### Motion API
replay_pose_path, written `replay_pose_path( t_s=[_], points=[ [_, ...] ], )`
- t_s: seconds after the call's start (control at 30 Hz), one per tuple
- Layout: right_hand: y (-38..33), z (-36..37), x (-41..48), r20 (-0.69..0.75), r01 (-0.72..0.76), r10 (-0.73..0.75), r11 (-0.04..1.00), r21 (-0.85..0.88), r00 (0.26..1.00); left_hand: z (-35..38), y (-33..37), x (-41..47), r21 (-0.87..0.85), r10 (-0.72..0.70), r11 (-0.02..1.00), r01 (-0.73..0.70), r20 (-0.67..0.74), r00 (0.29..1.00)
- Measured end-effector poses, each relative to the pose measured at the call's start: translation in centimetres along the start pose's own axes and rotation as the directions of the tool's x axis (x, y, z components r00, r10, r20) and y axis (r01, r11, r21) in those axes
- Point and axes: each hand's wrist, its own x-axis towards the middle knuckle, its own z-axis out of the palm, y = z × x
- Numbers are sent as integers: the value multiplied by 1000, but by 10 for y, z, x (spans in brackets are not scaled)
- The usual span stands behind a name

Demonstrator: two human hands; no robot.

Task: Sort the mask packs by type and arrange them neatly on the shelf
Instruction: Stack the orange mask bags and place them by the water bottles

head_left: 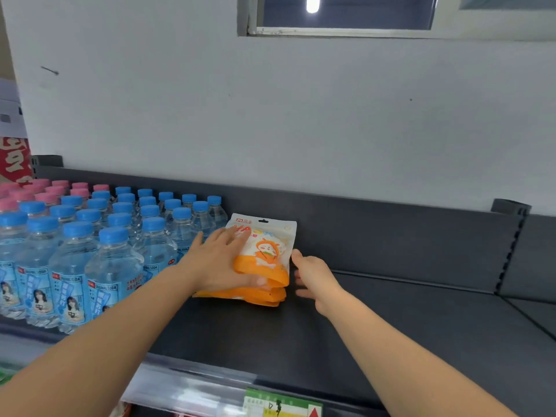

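Orange-and-white mask packs (270, 254) lie in a small flat stack on the dark grey shelf (391, 320), just right of the water bottles (114, 260) and near the back panel. The top pack shows a cartoon figure in an orange hood, a hang hole at its top edge and large red letters, of which only "MA" can be read beside the covering hand.

The left hand (221, 260) rests palm down on the stack, its fingers (237, 236) straight and spread over the top pack. The right hand (313, 273) is at the stack's right edge, fingers loosely spread and holding nothing, one fingertip at the pack's side.

Blue-capped bottles carry blue labels reading "ORIGINAL SODA"; pink-capped bottles (45, 191) stand behind them. A green and yellow price label (282, 404) sits on the shelf's front rail, its writing too blurred to read.
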Motion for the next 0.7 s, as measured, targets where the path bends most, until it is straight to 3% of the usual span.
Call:
replay_pose_path(
  t_s=[0.23,0.43,0.7],
  points=[
    [12,-84,-31,-88,167,-209,925,-342,974,-23,61,15,-3,69,997,-71,-211,975],
    [29,-184,-69,-138,112,-241,790,-602,961,-17,156,36,-3,203,978,-206,-177,963],
    [64,-337,-124,-247,-18,-225,703,-711,943,2,326,38,-43,343,934,-354,-158,926]
  ],
)
